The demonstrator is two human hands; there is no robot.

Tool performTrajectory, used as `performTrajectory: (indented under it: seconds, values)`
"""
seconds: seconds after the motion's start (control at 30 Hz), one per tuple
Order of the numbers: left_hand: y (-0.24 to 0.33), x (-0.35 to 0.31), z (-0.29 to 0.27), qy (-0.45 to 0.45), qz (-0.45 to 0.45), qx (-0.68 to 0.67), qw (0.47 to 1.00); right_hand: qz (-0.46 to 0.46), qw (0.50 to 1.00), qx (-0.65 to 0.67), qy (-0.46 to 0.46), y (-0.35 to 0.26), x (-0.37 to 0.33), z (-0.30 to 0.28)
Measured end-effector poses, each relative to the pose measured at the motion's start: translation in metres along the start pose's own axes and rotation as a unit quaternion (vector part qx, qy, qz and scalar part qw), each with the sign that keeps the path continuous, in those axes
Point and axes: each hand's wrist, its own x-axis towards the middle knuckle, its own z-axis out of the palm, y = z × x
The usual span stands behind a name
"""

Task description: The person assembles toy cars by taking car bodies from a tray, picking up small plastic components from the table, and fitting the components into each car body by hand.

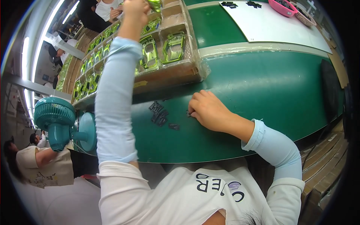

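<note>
My left hand (135, 14) is stretched far out over the cardboard box (168, 77), at the top edge of the view. Its fingers are closed on a shiny green toy car body shell (155, 5), only partly visible. More green car shells (173, 47) sit in the box's compartments. On the green table my right hand (208, 109) rests with its fingers pinched on a small dark plastic part (188, 113), mostly hidden by the fingertips. Left of that hand lies a loose pile of small black plastic parts (159, 114), with a few pieces (173, 126) apart from it.
A teal fan (55, 116) stands at the table's left end. Across the table are a white board (262, 24) with black parts, a pink basket (282, 8) and a woven basket (305, 18). A dark object (329, 90) lies at the right edge. Other people are at the left.
</note>
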Motion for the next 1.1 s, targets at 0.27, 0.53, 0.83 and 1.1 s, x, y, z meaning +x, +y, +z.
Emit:
performTrajectory:
  seconds: [0.27,0.53,0.83,1.1]
  values:
    - [0.061,-0.245,0.1,-0.026,-0.299,-0.45,0.841,0.081,0.991,0.106,0.032,0.016,-0.011,-0.032]
    - [-0.001,-0.3,0.107,-0.028,-0.437,-0.429,0.79,0.123,0.859,0.462,0.184,-0.006,-0.005,-0.084]
    - [-0.031,-0.315,0.116,-0.076,-0.505,-0.457,0.728,0.158,0.937,0.308,0.043,-0.016,-0.006,-0.069]
    - [-0.026,-0.31,0.119,-0.081,-0.501,-0.451,0.734,0.124,0.969,0.212,0.011,-0.018,-0.006,-0.065]
